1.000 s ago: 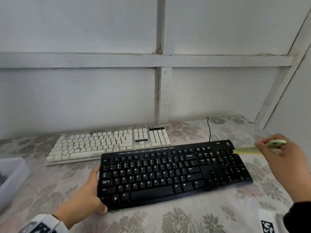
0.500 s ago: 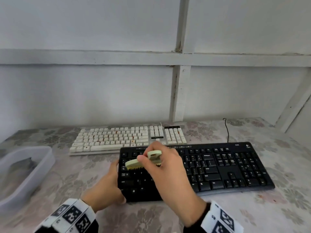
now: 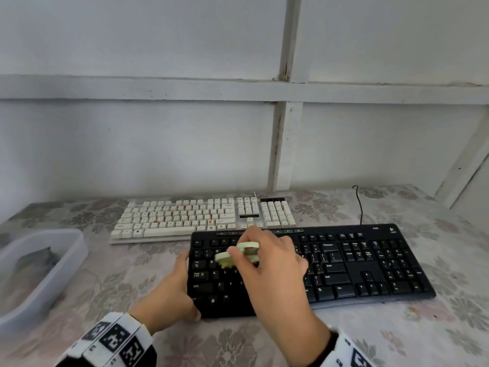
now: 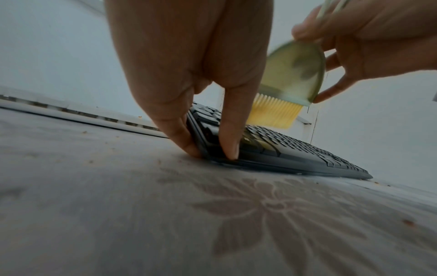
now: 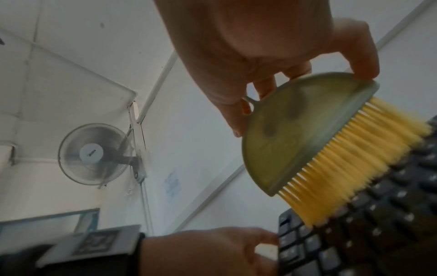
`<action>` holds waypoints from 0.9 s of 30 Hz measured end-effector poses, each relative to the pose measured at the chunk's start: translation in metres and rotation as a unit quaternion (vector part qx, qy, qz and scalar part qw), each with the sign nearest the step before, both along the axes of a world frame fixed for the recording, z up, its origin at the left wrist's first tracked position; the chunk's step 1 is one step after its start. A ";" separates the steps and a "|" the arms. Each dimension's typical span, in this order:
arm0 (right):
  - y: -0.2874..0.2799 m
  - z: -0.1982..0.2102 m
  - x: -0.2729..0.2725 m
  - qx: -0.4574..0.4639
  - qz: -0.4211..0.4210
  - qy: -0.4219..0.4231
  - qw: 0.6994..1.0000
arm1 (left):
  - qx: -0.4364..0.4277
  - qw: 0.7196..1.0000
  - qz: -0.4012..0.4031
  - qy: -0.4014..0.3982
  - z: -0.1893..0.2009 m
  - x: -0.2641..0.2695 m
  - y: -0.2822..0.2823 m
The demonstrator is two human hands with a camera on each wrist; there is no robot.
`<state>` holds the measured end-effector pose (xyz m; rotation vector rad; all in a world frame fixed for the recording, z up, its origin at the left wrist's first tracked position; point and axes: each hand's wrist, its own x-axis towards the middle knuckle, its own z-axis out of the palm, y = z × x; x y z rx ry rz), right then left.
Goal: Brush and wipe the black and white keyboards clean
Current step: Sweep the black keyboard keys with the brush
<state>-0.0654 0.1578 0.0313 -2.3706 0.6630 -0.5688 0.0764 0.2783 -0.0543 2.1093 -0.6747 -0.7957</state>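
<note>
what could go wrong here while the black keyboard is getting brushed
1. The left hand grips only the left end of the black keyboard; a hard stroke might swing the free right end.
2. The brush works beside the white keyboard, so swept crumbs could land on it.
3. The right hand pinches the brush by fingertips only, so it may slip mid-stroke.

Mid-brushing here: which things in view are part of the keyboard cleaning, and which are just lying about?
In the job:
- black keyboard, steadied at its near left corner by the left hand
- brush, pinched in the right hand, bristles on the black keys
- white keyboard, behind, untouched

Lying about:
- plastic tub, far left
- wall fan
- flowered tablecloth
</note>
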 end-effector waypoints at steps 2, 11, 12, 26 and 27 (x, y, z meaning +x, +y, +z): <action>0.009 -0.001 0.001 0.031 0.033 -0.006 0.999 | 0.010 1.000 -0.002 -0.017 0.001 -0.001 -0.001; -0.030 -0.013 -0.020 0.083 -0.011 -0.103 0.991 | -0.011 1.000 -0.011 0.014 0.003 -0.002 0.002; -0.032 -0.014 -0.021 0.111 0.006 -0.126 0.986 | -0.014 1.000 -0.013 0.015 0.002 -0.001 0.002; -0.058 -0.014 -0.052 0.072 0.005 -0.134 0.988 | -0.024 0.999 0.006 0.042 -0.003 0.002 0.003; -0.055 -0.015 -0.051 0.094 0.029 -0.130 0.987 | -0.024 0.999 0.006 0.042 -0.003 0.003 0.003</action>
